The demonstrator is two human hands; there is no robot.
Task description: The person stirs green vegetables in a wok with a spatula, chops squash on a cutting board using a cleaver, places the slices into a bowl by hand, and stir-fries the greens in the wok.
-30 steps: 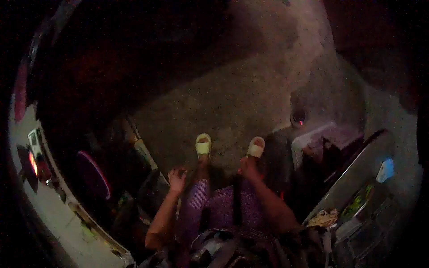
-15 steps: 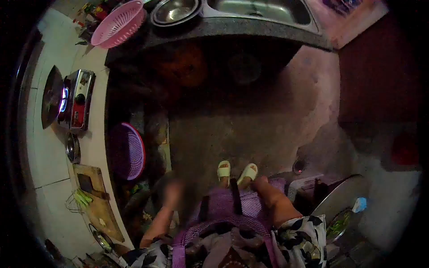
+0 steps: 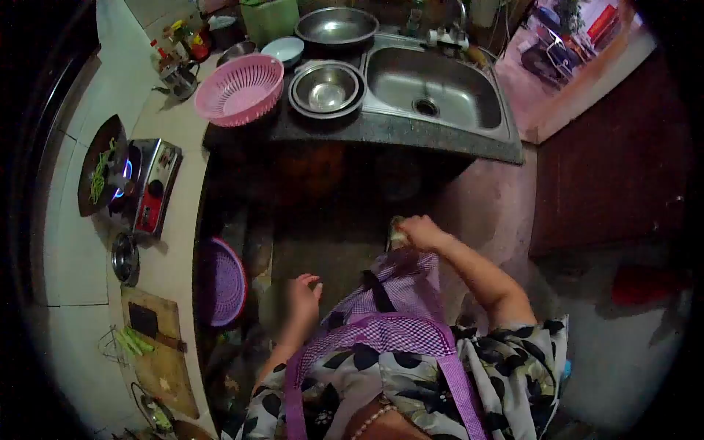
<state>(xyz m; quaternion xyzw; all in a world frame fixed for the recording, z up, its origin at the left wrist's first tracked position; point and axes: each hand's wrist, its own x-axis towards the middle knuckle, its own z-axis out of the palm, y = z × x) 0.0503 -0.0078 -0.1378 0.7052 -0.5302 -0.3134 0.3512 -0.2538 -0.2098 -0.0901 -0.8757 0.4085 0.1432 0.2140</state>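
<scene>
My left hand (image 3: 306,295) is held in front of my body at the left, partly blurred, with its fingers apart and nothing visible in them. Further forward and to the right, my right hand (image 3: 421,232) has its fingers bent together; what they hold, if anything, is hidden. A pale slipper (image 3: 398,229) shows just beside those fingers. Below the right hand lies the purple checked apron (image 3: 400,282) that I wear. The purple basket (image 3: 222,282) is left of my left hand, beneath the counter edge.
On the left counter (image 3: 176,268), a wok (image 3: 101,165) with green vegetables sits over a lit stove (image 3: 152,187). Nearer is a cutting board (image 3: 158,367) with a knife. Ahead are a pink basket (image 3: 240,89), metal bowls (image 3: 323,88) and a sink (image 3: 433,88); a dark red door (image 3: 609,161) stands right.
The view has tilted up, bringing the counter, wok contents and whole sink into sight. My right hand has moved forward from beside my leg; my left hand remains low at the left.
</scene>
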